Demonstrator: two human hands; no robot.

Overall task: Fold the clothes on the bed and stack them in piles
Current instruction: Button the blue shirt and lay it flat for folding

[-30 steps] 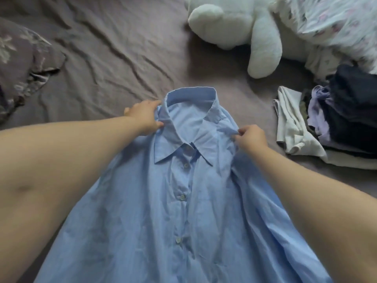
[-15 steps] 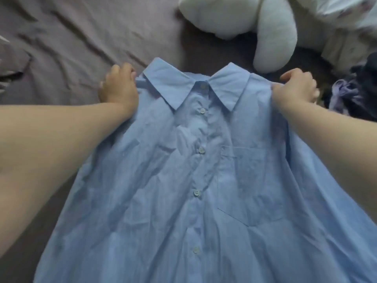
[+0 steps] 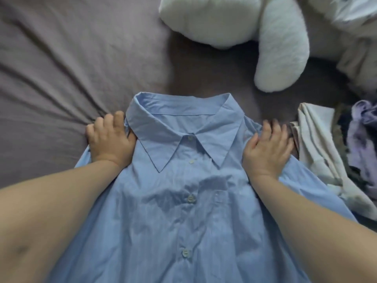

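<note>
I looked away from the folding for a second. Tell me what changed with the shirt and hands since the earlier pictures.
The blue shirt went from held up by its shoulders to laid front-up on the bed sheet. The left hand and right hand moved from beside the collar outward, and now press its shoulders. The shirt stays buttoned.

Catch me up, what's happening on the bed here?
A person is laying a light blue button-up shirt front-up on the grey bed sheet. The left hand and right hand each rest on a shoulder beside the collar. It isn't folded yet. A pile of clothes sits to the right, and a white plush toy lies beyond.
</note>
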